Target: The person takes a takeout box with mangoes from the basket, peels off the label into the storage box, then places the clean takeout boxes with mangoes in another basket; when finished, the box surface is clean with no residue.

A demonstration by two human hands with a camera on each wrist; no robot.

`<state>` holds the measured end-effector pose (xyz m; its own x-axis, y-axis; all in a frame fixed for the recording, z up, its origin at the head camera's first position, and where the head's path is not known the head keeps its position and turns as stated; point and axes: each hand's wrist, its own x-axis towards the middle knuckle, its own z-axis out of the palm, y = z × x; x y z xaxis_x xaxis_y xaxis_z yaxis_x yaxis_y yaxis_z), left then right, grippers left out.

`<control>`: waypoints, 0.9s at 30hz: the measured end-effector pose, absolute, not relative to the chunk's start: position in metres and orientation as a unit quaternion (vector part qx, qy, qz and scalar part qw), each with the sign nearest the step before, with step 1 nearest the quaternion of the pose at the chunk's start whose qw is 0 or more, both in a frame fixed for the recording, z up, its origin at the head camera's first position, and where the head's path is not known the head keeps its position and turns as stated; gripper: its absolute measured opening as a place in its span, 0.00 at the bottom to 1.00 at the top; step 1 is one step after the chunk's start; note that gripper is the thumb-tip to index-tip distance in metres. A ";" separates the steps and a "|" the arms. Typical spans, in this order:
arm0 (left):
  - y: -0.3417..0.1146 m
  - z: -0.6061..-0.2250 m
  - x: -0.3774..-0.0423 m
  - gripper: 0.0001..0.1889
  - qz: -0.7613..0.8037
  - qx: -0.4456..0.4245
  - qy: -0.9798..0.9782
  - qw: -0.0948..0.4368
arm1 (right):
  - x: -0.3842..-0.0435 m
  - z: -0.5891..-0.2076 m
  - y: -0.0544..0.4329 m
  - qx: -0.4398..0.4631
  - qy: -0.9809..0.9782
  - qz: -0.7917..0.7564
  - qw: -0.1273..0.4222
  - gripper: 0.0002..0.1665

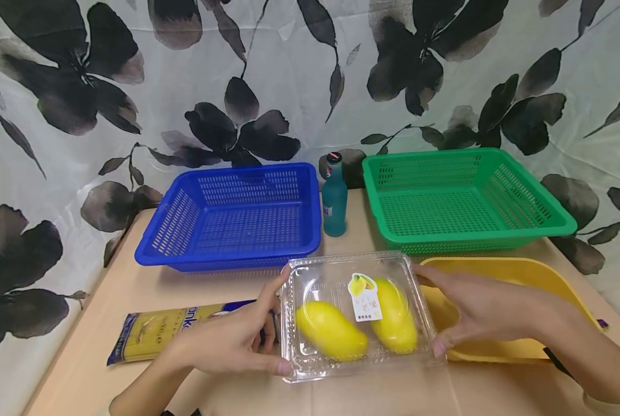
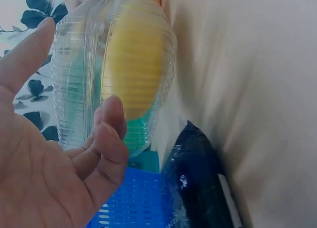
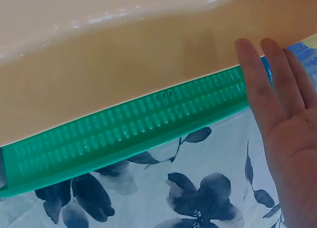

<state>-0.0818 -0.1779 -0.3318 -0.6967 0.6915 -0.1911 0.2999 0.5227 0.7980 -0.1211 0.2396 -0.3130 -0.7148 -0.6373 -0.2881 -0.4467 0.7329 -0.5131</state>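
Observation:
A clear plastic clamshell box (image 1: 330, 277) with two yellow mangoes (image 1: 333, 332) in it stands between my hands at the front of the table. A white label (image 1: 364, 300) with a fruit picture is on its lid. My left hand (image 1: 226, 341) grips the box's left side, thumb at the near corner, index finger at the far one. In the left wrist view, its other fingers (image 2: 110, 153) curl by the ribbed wall. My right hand (image 1: 481, 306) holds the right side, thumb on the near edge; in the right wrist view its fingers look fairly straight.
Behind the box are a blue basket (image 1: 226, 263), a teal bottle (image 1: 334, 202) and a green basket (image 1: 466, 237). A yellow tray (image 1: 518, 266) lies at the right, under my right arm. A yellow and blue packet (image 1: 153, 335) lies at the left, partly behind my left hand.

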 end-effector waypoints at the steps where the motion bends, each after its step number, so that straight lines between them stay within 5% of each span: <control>1: -0.177 -0.334 -0.081 0.67 0.385 0.293 0.837 0.255 | -0.121 -0.314 0.240 -0.303 0.901 -0.207 0.232 0.76; 11: -0.181 -0.344 -0.089 0.66 0.388 0.297 0.834 0.255 | -0.116 -0.323 0.233 -0.324 0.911 -0.168 0.190 0.78; 27: -0.184 -0.345 -0.091 0.62 0.314 0.286 0.877 0.226 | -0.110 -0.312 0.231 -0.321 0.901 -0.205 0.209 0.70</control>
<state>-0.0911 -0.1835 -0.3453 -0.7340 0.6434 -0.2173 0.3595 0.6396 0.6795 -0.1096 0.2313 -0.3120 -0.7072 -0.6632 -0.2449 -0.4922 0.7105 -0.5029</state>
